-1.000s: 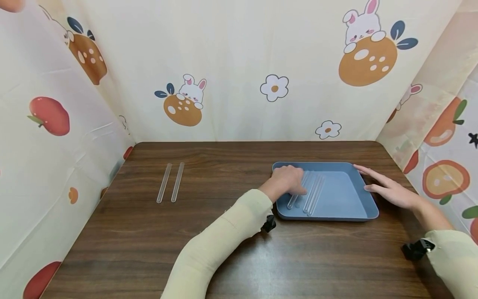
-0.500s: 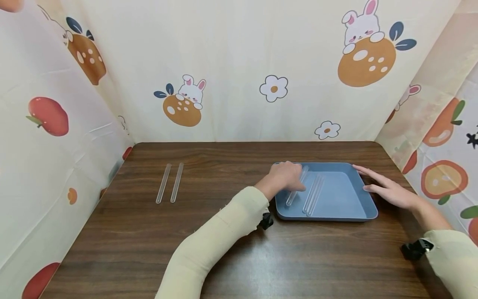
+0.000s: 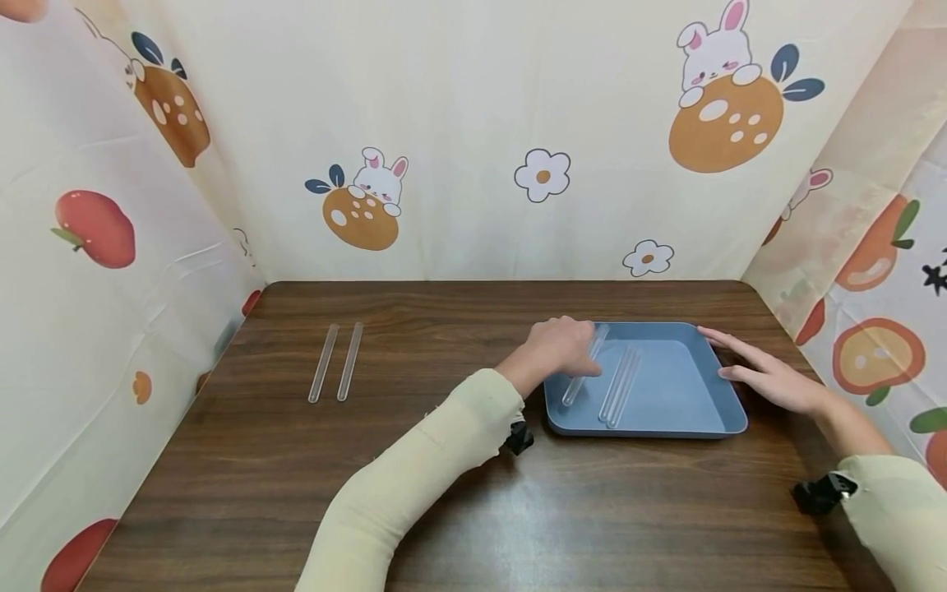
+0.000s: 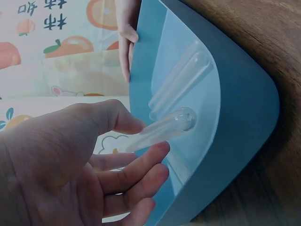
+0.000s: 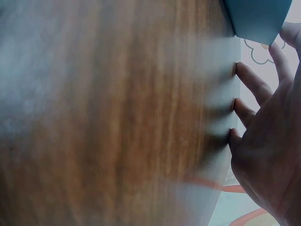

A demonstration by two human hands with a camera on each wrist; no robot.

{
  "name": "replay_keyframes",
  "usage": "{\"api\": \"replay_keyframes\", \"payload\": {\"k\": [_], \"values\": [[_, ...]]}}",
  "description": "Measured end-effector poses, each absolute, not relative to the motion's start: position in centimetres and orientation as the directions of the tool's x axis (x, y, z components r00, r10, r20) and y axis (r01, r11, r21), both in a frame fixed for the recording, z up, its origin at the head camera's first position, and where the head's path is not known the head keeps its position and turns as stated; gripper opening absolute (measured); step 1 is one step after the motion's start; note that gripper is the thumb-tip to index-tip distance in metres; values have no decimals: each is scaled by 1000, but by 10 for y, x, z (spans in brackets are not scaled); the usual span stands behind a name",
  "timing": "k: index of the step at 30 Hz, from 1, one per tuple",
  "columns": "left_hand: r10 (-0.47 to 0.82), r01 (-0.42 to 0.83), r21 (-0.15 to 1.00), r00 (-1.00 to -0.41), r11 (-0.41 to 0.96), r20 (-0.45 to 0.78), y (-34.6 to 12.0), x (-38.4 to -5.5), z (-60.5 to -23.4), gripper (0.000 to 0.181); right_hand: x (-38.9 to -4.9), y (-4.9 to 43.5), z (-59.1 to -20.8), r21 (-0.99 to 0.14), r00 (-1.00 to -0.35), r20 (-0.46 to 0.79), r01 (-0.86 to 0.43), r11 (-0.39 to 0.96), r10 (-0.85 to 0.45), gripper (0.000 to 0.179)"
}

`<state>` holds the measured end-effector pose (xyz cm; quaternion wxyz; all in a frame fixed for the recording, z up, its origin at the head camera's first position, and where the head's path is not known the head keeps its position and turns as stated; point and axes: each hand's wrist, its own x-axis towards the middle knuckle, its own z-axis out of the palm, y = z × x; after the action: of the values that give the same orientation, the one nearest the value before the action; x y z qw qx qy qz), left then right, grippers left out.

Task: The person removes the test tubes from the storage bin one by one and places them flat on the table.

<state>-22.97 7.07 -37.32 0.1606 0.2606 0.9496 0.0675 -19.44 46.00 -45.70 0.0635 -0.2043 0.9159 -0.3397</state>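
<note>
My left hand [image 3: 562,345] pinches a clear test tube [image 4: 167,128] between thumb and fingers, over the left side of a blue tray [image 3: 681,395]. The tube's rounded end points toward the near side, and its middle is partly hidden by the hand in the head view. Two more clear test tubes [image 3: 621,386] lie side by side in the tray. At the tray's right wall, my right hand [image 3: 773,380] has its fingers extended, with fingertips at the rim; in the right wrist view several fingertips touch the table.
Two further clear test tubes, a left one [image 3: 323,363] and a right one [image 3: 351,362], lie apart on the left of the brown wooden table [image 3: 444,329]. Patterned curtains [image 3: 473,99] enclose the table at the back and sides.
My left hand has shifted slightly left and away from me, and the pinched test tube has moved with it, away from the two in the tray. The right hand stays at the tray.
</note>
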Motion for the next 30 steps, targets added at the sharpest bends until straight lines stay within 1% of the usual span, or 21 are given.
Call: {"api": "replay_keyframes", "payload": {"k": [5,11,13,22,30], "values": [[516,463,241,-815,853,-262,62,-231,-374,31,-194,460,-456,-649,-910,16,-324,688,-413,70],[512,448,280,-828,849,-229,51,-231,-373,57,-194,460,-456,-645,-911,19,-327,691,-413,69],[514,445,292,-826,846,-230,47,-231,-372,60,-194,460,-456,-643,-910,20,-328,692,-413,69],[523,452,305,-824,838,-219,28,-235,-367,64,-194,460,-457,-639,-912,16,-325,697,-410,70],[501,418,328,-833,847,-232,9,-234,-366,64,-195,460,-458,-635,-913,16,-325,701,-409,70]]}}
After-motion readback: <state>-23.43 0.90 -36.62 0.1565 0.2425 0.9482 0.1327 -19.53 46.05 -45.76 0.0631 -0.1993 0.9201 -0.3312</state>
